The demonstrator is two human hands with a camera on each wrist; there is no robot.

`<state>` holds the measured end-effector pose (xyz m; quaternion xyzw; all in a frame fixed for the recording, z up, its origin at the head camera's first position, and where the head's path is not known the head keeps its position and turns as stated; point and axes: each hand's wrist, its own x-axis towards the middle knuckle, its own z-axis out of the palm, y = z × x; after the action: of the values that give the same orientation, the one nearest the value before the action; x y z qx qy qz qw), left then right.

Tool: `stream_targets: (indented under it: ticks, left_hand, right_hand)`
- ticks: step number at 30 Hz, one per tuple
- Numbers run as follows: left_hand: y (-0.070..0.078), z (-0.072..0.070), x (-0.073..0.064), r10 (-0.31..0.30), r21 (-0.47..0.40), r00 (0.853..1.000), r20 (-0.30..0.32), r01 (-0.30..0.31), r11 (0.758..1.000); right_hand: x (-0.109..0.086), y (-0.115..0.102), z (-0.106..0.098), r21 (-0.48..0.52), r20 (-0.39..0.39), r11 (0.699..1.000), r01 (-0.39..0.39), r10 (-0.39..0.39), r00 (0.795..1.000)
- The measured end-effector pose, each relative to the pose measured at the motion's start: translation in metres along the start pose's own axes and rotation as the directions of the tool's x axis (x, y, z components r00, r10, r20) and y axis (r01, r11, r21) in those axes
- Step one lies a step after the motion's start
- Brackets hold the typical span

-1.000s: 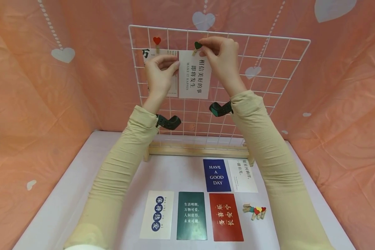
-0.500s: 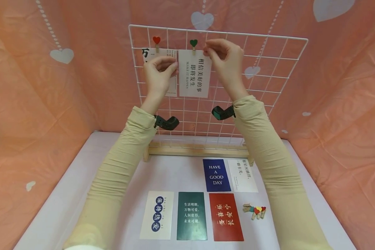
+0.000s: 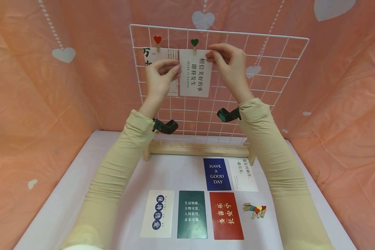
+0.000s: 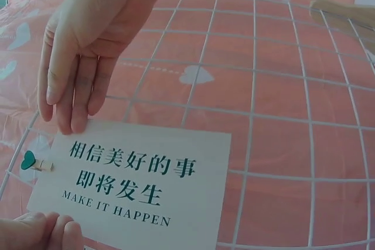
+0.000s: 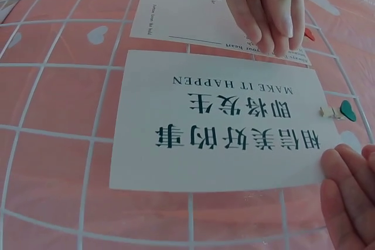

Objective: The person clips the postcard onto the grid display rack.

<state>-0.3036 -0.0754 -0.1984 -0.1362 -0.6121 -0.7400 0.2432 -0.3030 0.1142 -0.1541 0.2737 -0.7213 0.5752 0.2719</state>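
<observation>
A white printed card (image 3: 195, 74) reading "MAKE IT HAPPEN" hangs on a white wire grid (image 3: 257, 66), held by a mini clothespin (image 3: 194, 44) with a green heart. My left hand (image 3: 159, 74) is at the card's left edge, fingers fairly straight, fingertips right at the edge in the right wrist view. On the other side, my right hand (image 4: 94, 45) reaches down with extended fingers, its fingertips touching the card's edge near the top corner. Another white card (image 5: 176, 19) hangs beside it on the left, under a red-heart clothespin (image 3: 157, 41), partly hidden by my left hand.
A wooden base (image 3: 197, 150) supports the grid. On the table lie a blue card (image 3: 217, 174), a white card (image 3: 243, 175), a blue-and-white card (image 3: 157, 214), a green card (image 3: 192, 214) and a red card (image 3: 226, 216). Several heart clothespins (image 3: 255, 210) lie at right.
My right hand has let go of the green-heart clothespin, which now stands upright, and moved right and down to the card's right edge. My left hand has shifted slightly down.
</observation>
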Motion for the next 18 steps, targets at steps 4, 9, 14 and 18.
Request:
stream_targets:
  ticks: [4,9,14,18]
  left_hand:
    - [-0.001,-0.002,-0.006,-0.025,-0.038,0.999,0.032,0.026,0.999]
    - [-0.003,-0.004,-0.015,-0.052,-0.03,0.996,0.066,0.054,0.998]
    - [-0.006,-0.006,-0.026,-0.111,0.013,0.985,0.13,0.11,0.994]
    - [-0.009,-0.007,-0.037,-0.171,0.053,0.961,0.219,0.164,0.985]
  right_hand:
    - [-0.004,0.002,-0.005,0.015,0.011,1.0,0.007,-0.007,1.0]
    - [-0.01,0.002,-0.014,0.04,0.024,0.999,-0.009,0.008,1.0]
    - [-0.014,0.008,-0.023,0.056,0.033,0.998,-0.016,0.014,0.999]
    - [-0.017,0.025,-0.031,0.091,0.046,0.995,-0.031,0.027,0.999]
